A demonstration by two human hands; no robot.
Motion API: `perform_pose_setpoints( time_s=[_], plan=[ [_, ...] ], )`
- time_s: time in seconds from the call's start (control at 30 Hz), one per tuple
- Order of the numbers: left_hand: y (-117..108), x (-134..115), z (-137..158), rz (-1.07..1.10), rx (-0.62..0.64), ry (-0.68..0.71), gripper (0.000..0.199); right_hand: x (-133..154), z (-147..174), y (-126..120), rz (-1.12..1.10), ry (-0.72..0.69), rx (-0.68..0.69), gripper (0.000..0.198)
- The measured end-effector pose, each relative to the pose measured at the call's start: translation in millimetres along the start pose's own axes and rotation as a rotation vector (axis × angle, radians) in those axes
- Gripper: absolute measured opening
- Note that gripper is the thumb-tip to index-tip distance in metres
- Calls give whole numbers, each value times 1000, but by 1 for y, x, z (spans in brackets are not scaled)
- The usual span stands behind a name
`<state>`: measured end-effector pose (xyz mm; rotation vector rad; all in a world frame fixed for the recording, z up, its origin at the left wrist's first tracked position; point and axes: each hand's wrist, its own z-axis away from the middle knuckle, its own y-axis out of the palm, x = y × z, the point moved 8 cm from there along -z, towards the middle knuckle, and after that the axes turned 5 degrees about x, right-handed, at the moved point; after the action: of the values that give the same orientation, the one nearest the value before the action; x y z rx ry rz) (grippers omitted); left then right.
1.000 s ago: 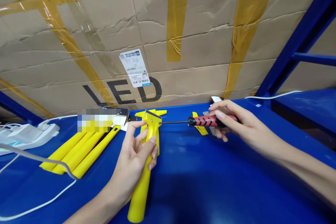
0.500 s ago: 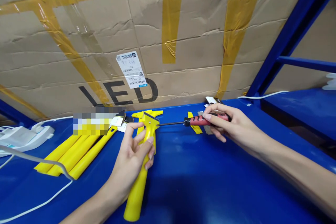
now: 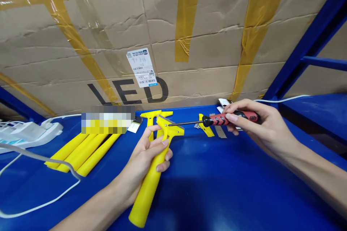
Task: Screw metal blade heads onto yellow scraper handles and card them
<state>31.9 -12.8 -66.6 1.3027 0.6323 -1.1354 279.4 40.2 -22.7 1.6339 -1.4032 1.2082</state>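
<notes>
My left hand (image 3: pixel 148 153) is closed around the neck of a yellow scraper (image 3: pixel 148 193), whose handle slants down toward me. Two small screws show on its wide head. In my right hand (image 3: pixel 261 121) is a screwdriver (image 3: pixel 218 119) with a red and black handle, held nearly level. Its thin shaft points left across the scraper head, with the tip at the left screw; whether it sits in the screw I cannot tell. Behind my left hand, another yellow scraper (image 3: pixel 150 120) lies partly hidden. Beyond the screwdriver are a yellow plate (image 3: pixel 207 129) and a flat grey strip (image 3: pixel 220 131).
Several yellow-handled scrapers (image 3: pixel 89 151) lie at the left, their heads blurred out. A white power strip (image 3: pixel 50 133) and a looping cable (image 3: pixel 40 157) are farther left. A large taped carton (image 3: pixel 211 43) stands behind the blue table (image 3: pixel 206 187). A blue frame post (image 3: pixel 306 39) rises at right.
The scraper head has turned, so its wide face and both screws now show. The screwdriver tip has gone from the head's right edge to the left screw. The camera view has shifted slightly.
</notes>
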Motion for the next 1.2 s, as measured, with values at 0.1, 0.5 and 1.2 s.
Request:
perform_pose_setpoints(
  time_s=[0.1,0.5,1.2],
  plan=[
    [3,0,1,10,14,-5,36,0,1,2,9,-7,1,17],
    [5,0,2,41,26,-9,37,4,4,5,-23,51,-10,14],
    [7,-13,11,-126,-81,197,50,27,3,-7,388,-38,-99,26]
  ],
)
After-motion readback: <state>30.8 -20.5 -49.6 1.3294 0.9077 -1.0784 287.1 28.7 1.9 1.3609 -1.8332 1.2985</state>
